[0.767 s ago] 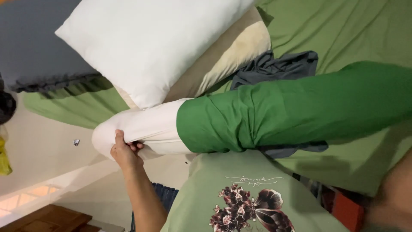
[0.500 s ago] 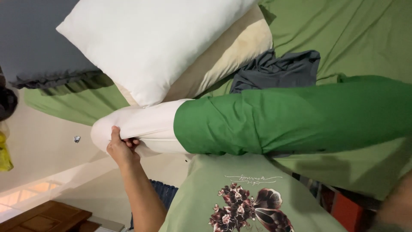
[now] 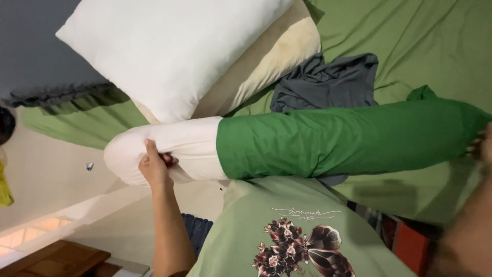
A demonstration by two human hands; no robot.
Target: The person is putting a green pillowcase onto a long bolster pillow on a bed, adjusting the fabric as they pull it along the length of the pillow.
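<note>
A long white bolster (image 3: 174,146) lies across in front of me, most of it inside a dark green cover (image 3: 338,141). My left hand (image 3: 154,166) grips the bare white end of the bolster at the left. My right hand (image 3: 482,149) is at the far right edge of the view, pinching the closed end of the green cover; the hand is blurred and partly cut off. The bolster is held above the light green bed sheet (image 3: 425,46).
A large white pillow (image 3: 169,48) lies on a beige pillow (image 3: 271,59) at the top. A crumpled grey cloth (image 3: 328,82) sits on the sheet behind the bolster. A grey blanket (image 3: 36,56) is at top left. My green printed shirt (image 3: 292,231) fills the bottom.
The far end of the bolster has dropped lower and my right hand has come into view at its tip. My left hand shifted slightly right, still gripping the white end.
</note>
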